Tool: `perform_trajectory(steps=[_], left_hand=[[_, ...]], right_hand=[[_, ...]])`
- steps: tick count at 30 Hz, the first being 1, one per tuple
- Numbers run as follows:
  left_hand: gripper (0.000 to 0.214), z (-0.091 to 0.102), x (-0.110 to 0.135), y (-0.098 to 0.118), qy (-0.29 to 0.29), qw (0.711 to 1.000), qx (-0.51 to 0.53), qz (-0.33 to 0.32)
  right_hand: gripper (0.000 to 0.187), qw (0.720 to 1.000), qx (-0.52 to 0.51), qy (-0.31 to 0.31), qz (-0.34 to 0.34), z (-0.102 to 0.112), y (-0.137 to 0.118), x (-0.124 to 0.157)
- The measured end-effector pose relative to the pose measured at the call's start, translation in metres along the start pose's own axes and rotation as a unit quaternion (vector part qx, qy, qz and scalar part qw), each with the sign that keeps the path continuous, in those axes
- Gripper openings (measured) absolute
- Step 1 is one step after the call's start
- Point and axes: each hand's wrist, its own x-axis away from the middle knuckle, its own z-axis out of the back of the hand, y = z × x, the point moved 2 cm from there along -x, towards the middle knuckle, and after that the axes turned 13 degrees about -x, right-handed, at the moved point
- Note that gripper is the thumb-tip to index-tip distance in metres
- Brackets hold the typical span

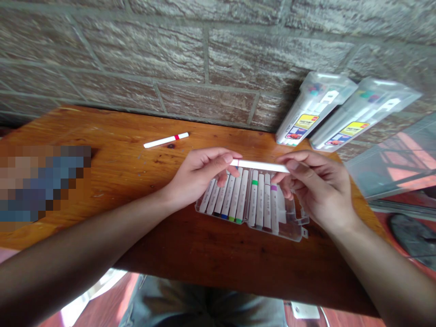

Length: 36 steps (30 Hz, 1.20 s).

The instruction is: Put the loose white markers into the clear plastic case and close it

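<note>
A white marker pen (260, 165) with a thin pinkish band is held level above an opened clear plastic marker case (289, 230). My left hand (204, 175) pinches its left end between thumb and fingers. At the other end, the thumb and fingers of my right hand (316, 186) are closed on it. Below, several white markers (235, 200) lie side by side in both halves of the case, some with green, blue, black or purple ends or bands. My fingers hide the upper ends of some of them.
A lone white marker with a red band (166, 140) lies on the wooden table (112, 136) toward the back. Two filled clear marker cases (306, 109) stand at the back right against the stone wall (235, 50). A pixelated patch (41, 181) covers something at the left.
</note>
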Motion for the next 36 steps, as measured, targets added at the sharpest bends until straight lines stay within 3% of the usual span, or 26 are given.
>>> perform_trajectory(steps=[13, 29, 36], left_hand=[[0.033, 0.0, 0.002, 0.005, 0.007, 0.998, -0.059, -0.016], [0.033, -0.004, 0.006, 0.005, -0.071, 0.995, 0.024, -0.058], [0.039, -0.004, 0.008, 0.007, -0.096, 0.993, 0.0, -0.065]], right_hand=[[0.009, 1.0, -0.016, 0.026, -0.007, 0.002, 0.002, -0.003], [0.015, 0.989, -0.065, 0.115, -0.058, 0.003, -0.001, -0.012], [0.018, 0.984, -0.089, 0.13, -0.086, 0.004, 0.0, -0.013]])
